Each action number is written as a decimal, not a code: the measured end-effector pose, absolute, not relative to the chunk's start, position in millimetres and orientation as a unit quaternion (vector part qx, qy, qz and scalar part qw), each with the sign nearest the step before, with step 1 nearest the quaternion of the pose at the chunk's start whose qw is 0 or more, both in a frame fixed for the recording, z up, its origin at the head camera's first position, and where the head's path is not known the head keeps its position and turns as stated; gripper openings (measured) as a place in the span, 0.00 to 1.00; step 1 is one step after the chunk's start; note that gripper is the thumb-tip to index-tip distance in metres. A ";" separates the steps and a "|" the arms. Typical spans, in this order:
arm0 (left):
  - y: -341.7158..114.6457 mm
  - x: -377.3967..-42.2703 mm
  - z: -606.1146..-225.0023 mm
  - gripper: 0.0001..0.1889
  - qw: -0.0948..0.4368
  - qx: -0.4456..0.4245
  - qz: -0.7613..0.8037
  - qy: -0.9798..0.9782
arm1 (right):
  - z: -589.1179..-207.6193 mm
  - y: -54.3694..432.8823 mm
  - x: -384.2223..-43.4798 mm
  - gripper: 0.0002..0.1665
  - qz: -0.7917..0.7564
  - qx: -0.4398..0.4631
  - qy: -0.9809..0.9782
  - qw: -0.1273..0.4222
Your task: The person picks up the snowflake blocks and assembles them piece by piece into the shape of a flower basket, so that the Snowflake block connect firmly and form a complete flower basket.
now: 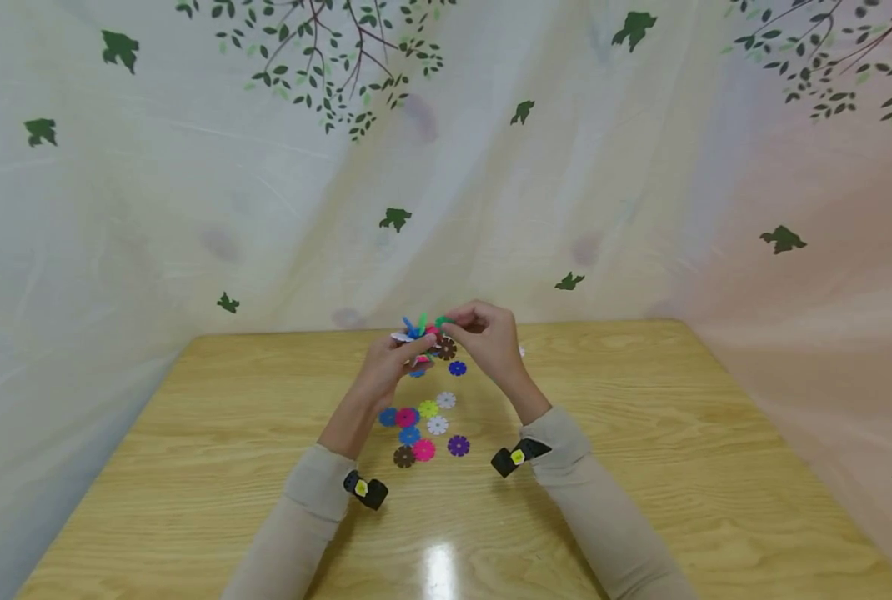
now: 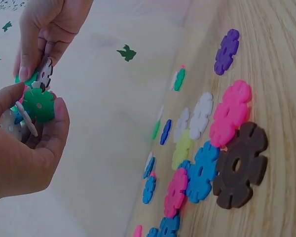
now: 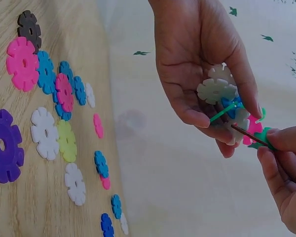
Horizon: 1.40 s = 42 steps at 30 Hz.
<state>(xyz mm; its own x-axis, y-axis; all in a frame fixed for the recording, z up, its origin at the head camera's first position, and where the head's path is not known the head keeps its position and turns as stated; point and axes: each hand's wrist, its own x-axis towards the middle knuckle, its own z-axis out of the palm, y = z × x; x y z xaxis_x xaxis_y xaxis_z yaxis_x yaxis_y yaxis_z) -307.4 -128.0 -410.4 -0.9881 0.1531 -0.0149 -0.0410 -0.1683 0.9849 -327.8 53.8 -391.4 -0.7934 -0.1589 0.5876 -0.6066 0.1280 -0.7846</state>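
My left hand [image 1: 382,371] grips a cluster of interlocking plastic flower discs [image 3: 216,91] in white, blue, green and pink, raised above the table's far part. From the right, my right hand [image 1: 494,342] pinches a green disc [image 3: 263,137] between thumb and fingers at the edge of that cluster. A brown disc [image 2: 46,74] stands edge-on close to the pinched one, by the right fingertips. In the left wrist view, another green disc [image 2: 40,105] of the cluster faces the camera between the left thumb and fingers. The left palm and fingers hide part of the cluster.
Loose discs lie on the wooden table [image 1: 626,467] below the hands: a purple one [image 1: 458,446], a yellow one [image 1: 428,408], a brown one [image 1: 404,457], and several pink, blue and white ones, some overlapping. A leaf-printed cloth [image 1: 288,208] hangs behind the table's far edge.
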 end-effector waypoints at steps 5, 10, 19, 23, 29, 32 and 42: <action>-131.3 -307.4 -407.4 0.12 0.070 0.040 0.771 0.632 | -391.5 48.3 -326.9 0.05 0.622 0.261 -0.715 0.184; -133.8 -308.2 -401.8 0.08 0.072 0.044 0.776 0.626 | -389.3 44.4 -325.8 0.05 0.646 0.254 -0.697 0.181; -130.0 -309.5 -394.9 0.15 0.054 0.055 0.784 0.616 | -385.1 48.5 -325.9 0.07 0.653 0.263 -0.686 0.181; -128.1 -311.4 -395.9 0.21 0.031 0.044 0.812 0.582 | -384.5 49.7 -327.7 0.10 0.652 0.262 -0.696 0.148; -130.4 -314.2 -397.5 0.25 0.009 0.033 0.826 0.563 | -381.3 56.3 -331.3 0.12 0.636 0.265 -0.720 0.085; -132.3 -316.0 -397.4 0.26 0.011 0.021 0.827 0.561 | -377.8 62.1 -332.8 0.13 0.623 0.260 -0.736 0.049; -136.0 -317.2 -395.9 0.27 0.023 -0.004 0.824 0.566 | -382.5 75.7 -335.2 0.13 0.498 0.291 -0.811 -0.093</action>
